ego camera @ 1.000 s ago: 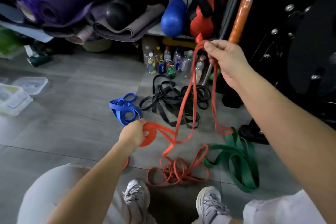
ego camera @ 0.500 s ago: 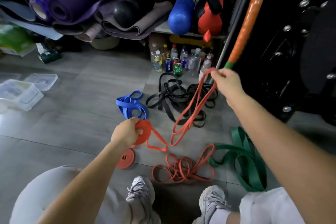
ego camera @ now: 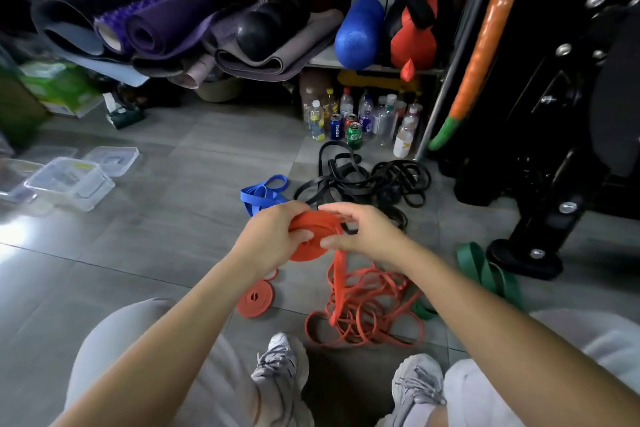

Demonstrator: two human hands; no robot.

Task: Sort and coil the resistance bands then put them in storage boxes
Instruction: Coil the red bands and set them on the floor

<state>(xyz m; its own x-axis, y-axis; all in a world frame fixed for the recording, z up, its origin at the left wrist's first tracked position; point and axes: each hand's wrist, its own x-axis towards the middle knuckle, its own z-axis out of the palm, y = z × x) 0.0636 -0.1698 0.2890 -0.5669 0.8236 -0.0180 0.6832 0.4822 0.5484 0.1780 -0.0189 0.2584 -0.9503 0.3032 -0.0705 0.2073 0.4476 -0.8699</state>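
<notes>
My left hand [ego camera: 273, 236] grips a partly wound coil of orange resistance band [ego camera: 311, 241] above the floor. My right hand [ego camera: 363, 232] pinches the band's loose strand against the coil's right edge. That strand hangs down into a tangle of orange bands [ego camera: 367, 315] on the tiles. A finished orange coil [ego camera: 254, 300] lies flat below my left wrist. A blue band [ego camera: 261, 194], a heap of black bands [ego camera: 374, 184] and a green band [ego camera: 485, 274] lie loose around them. Clear storage boxes [ego camera: 69, 182] stand at the far left.
Rolled mats [ego camera: 166, 28] and a blue roller [ego camera: 358, 33] fill the shelf behind. Bottles and cans [ego camera: 353, 121] stand under it. A black machine base [ego camera: 526, 253] sits at the right. My shoes [ego camera: 280, 371] are near the orange tangle.
My right hand has come down from high on the right to the coil, bringing the strand with it. The coil in my left hand has grown.
</notes>
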